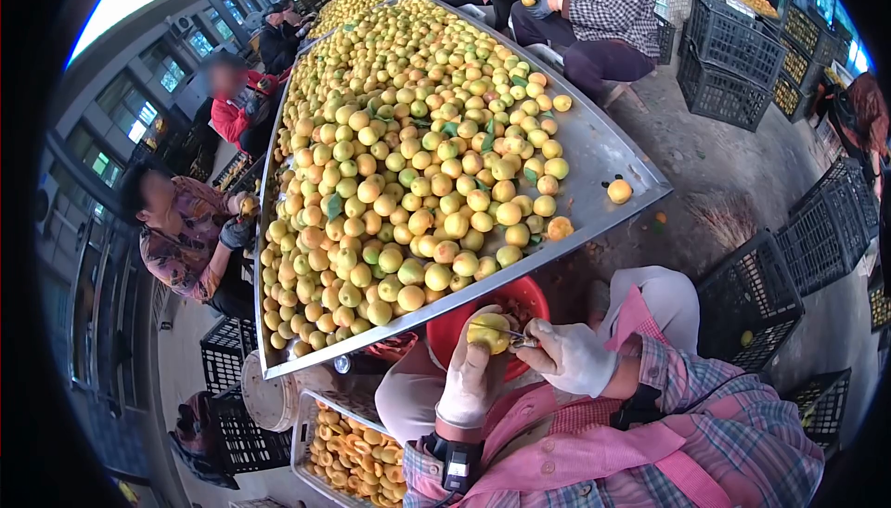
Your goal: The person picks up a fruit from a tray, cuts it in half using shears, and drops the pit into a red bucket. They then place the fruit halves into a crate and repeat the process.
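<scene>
My left hand (469,385), in a pale glove, grips a yellow apricot (486,333) above a red bucket (444,330). My right hand (574,361), gloved too, is closed on a small knife (522,339) whose thin metal blade lies against the fruit's near side. Fruit scraps or pits appear inside the bucket. Just beyond my hands, a metal-edged sorting table (603,151) carries a large heap of whole apricots (399,165). Low on my left, a white crate (303,443) holds split orange apricot pieces (351,457).
Black plastic crates (742,295) stand on the floor to my right, with more stacked behind (733,53). A co-worker (186,230) sits at the table's left side, and others (613,16) sit along its far right. A round lidded tub (267,392) stands by the white crate.
</scene>
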{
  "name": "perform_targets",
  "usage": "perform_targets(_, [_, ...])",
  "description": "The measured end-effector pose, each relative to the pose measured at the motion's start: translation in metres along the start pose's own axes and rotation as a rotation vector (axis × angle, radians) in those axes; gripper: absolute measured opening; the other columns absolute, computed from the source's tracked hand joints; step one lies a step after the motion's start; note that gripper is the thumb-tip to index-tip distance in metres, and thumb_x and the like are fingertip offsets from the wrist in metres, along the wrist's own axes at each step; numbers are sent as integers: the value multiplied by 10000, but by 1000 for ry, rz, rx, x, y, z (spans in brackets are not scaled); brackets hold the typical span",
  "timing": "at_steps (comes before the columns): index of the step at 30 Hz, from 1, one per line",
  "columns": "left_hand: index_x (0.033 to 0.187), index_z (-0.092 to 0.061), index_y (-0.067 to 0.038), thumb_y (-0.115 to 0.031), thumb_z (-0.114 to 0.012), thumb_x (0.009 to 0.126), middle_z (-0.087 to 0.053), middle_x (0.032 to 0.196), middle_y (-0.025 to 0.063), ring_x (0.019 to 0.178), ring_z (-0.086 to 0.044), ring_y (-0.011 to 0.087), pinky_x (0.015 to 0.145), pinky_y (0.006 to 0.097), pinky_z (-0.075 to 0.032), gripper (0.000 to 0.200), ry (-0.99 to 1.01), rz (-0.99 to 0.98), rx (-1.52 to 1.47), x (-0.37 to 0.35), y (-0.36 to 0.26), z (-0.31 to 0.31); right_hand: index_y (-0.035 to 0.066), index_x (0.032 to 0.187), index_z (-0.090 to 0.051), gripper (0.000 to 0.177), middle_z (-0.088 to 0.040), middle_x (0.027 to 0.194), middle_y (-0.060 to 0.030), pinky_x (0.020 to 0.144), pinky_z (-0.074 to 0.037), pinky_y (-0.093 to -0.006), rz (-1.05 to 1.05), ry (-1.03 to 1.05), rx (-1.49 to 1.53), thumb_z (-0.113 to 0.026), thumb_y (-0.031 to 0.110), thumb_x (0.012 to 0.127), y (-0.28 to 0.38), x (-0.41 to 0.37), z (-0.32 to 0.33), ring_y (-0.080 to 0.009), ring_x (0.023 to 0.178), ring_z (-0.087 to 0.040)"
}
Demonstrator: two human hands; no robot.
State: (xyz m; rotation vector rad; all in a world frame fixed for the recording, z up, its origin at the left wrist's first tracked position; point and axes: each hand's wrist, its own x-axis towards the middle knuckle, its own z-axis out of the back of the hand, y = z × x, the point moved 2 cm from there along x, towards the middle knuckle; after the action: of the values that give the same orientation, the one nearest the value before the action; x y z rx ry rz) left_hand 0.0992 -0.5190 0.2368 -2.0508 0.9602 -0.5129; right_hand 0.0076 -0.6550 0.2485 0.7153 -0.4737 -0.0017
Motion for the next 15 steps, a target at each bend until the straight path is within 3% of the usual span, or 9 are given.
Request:
perform_targets(10, [1348, -421, -27, -530, -654, 860, -539, 1185, 91, 1094, -516, 209, 967, 353, -396, 739, -34, -21, 23, 4, -3, 1, 46, 937, -502, 278, -597, 689, -118, 493, -480, -420, -14, 0, 35, -575, 314, 934, 1, 9, 11, -325, 594, -623])
perform_targets(12, [1351, -415, -21, -519, -647, 869, -534, 1188, 96, 1060, -523, 200, 939, 346, -413, 731, -8, -36, 29, 4, -6, -1, 14, 952, -520, 258, -608, 784, -174, 578, -485, -455, -66, 27, 78, -590, 260, 924, -1, 9, 13, -391, 688, -618])
perform_targets(15, [1365, -397, -15, -512, -639, 878, -530, 1200, 96, 1061, -527, 197, 938, 342, -418, 737, 0, -26, 19, 3, -6, 6, 29, 958, -495, 230, -599, 793, -185, 591, -474, -472, -82, 49, 138, -581, 240, 929, -2, 10, 12, -412, 722, -609])
